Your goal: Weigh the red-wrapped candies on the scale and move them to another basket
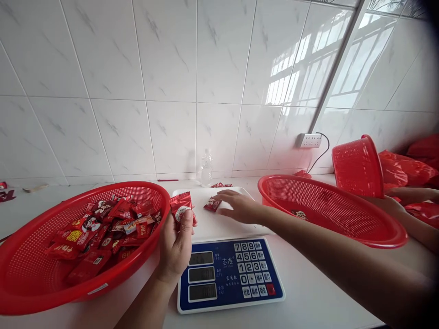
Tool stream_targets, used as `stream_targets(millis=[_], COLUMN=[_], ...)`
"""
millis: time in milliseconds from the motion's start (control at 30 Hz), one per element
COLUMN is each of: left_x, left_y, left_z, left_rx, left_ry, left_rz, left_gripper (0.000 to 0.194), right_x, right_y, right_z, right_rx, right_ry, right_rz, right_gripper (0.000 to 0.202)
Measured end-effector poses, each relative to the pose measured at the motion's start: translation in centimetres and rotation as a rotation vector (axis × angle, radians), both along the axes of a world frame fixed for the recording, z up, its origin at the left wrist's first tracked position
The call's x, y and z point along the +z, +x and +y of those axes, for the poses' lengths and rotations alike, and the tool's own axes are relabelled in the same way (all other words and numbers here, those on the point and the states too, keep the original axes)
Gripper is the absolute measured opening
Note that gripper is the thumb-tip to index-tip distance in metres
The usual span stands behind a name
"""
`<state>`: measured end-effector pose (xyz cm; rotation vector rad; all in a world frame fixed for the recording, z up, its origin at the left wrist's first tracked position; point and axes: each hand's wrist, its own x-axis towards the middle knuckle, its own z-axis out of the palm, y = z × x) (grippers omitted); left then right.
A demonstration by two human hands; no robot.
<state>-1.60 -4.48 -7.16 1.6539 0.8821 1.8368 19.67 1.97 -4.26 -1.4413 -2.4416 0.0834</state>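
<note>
My left hand is closed round red candy packets, held just above the near left part of the scale's white tray. Over the tray, my right hand has its fingers apart, beside a small dark red packet lying on the white surface. Nothing shows in its grasp. The scale's blue panel, with number keys and three displays, faces me. At the left, a large red basket holds many red packets.
A second red basket stands at the right with a packet inside. Behind it, another person's hands are by a tilted red basket. A clear bottle stands by the tiled wall, with a power strip farther right.
</note>
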Motion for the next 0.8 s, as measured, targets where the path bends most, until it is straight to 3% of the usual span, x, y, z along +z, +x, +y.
stream_targets(millis=[100, 167, 267, 400, 567, 700, 800], left_x=[0.0, 0.1, 0.1, 0.0, -0.1, 0.1, 0.3], left_y=[0.0, 0.0, 0.0, 0.0, 0.0, 0.1, 0.2], left_z=[0.0, 0.0, 0.0, 0.0, 0.0, -0.2, -0.4], left_rx=[0.013, 0.019, 0.022, 0.016, -0.005, 0.014, 0.012], left_ry=[-0.008, -0.011, -0.024, -0.021, -0.004, 0.015, 0.03], left_rz=[0.005, 0.005, 0.004, 0.005, 0.001, 0.009, 0.035], left_gripper=[0.037, 0.038, 0.039, 0.037, 0.034, 0.028, 0.022], right_x=[-0.4, -0.5, -0.6, -0.8, 0.9, 3.1, 3.7], right_y=[-2.5, -3.3, -3.6, -2.7, 1.5, 7.0, 11.0], right_z=[0.3, 0.2, -0.5, -1.9, -2.9, -3.2, -3.4], right_rx=[0.07, 0.1, 0.148, 0.108, -0.147, -0.411, -0.538], right_ry=[-0.047, -0.056, -0.032, 0.033, 0.164, 0.282, 0.31], right_rz=[-0.041, -0.054, -0.059, -0.053, 0.012, 0.069, 0.095], right_gripper=[0.054, 0.05, 0.033, 0.03, 0.036, 0.042, 0.042])
